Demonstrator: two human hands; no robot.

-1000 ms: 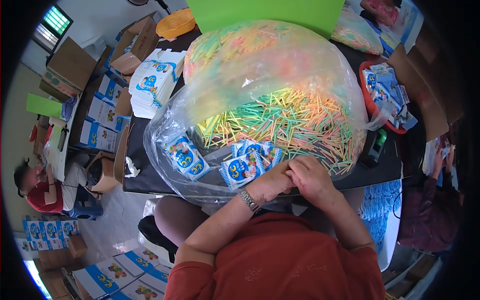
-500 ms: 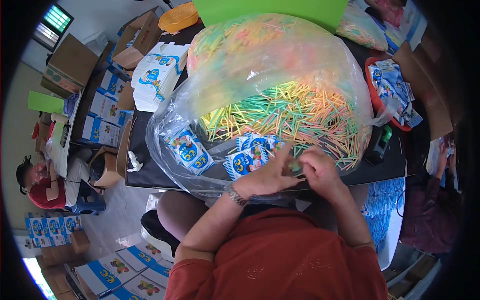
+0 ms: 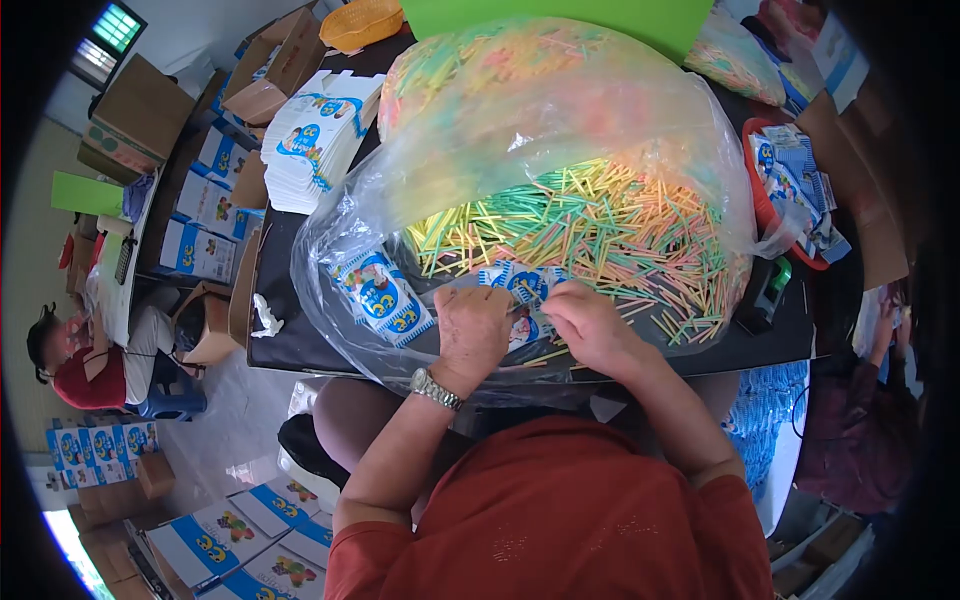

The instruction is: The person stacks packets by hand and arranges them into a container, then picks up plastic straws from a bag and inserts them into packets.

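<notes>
My left hand (image 3: 473,326), wearing a metal watch, is closed, knuckles up, over the near edge of the clear plastic bag. Close by on the right, my right hand (image 3: 598,328) has its fingers pinched together. What either hand grips is too small or hidden to make out. Between and behind them lie small blue-and-white printed packets (image 3: 524,329), partly covered by the left hand. More such packets (image 3: 384,298) lie left of it. Thin pastel sticks (image 3: 570,220) in yellow, green, pink and orange spill from the big clear bag (image 3: 450,170) beyond both hands.
A stack of white printed cartons (image 3: 310,140) stands at the table's left. An orange-red basket (image 3: 762,190) of packets and a black tape dispenser (image 3: 762,295) are at right. A yellow basket (image 3: 360,25) sits at the back. A seated person (image 3: 90,370) is far left.
My left hand has shifted left and turned from spread fingers to a closed grip over the packets. My right hand has moved slightly left, still pinched.
</notes>
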